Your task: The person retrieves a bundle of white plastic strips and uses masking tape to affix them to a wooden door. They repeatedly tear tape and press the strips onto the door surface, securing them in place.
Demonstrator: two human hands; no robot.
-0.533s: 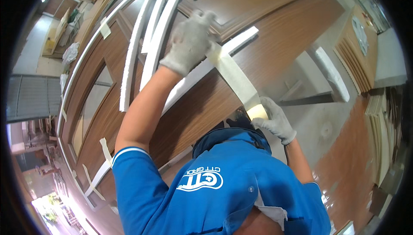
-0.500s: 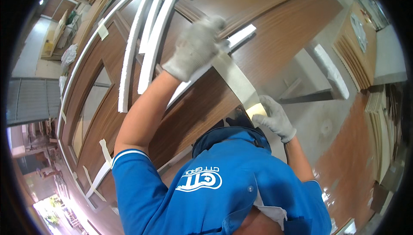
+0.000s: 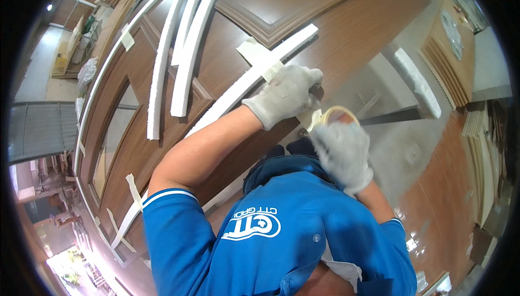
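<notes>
My left hand [image 3: 284, 95], in a grey-white work glove, pinches the tape right at the roll of beige masking tape [image 3: 337, 114]. My right hand [image 3: 342, 154], gloved too, grips that roll from below. Both hands meet over the lower edge of a brown wooden door [image 3: 325, 3] lying flat. A long white foam strip [image 3: 238, 87] runs across the door under my left wrist, and a piece of beige tape [image 3: 259, 57] crosses it. My blue shirt fills the lower middle of the view.
Three curved white foam strips [image 3: 184, 52] lie on the door's left half, next to a glass panel [image 3: 111, 139]. Short tape pieces hold a white strip along the door's left edge [image 3: 132, 187]. Stacked wooden panels [image 3: 452, 52] stand at the right, above a glossy reddish floor [image 3: 444, 209].
My left hand has come down from the foam strip to the roll. The long stretch of tape between my hands is gone, and a piece now lies across the strip.
</notes>
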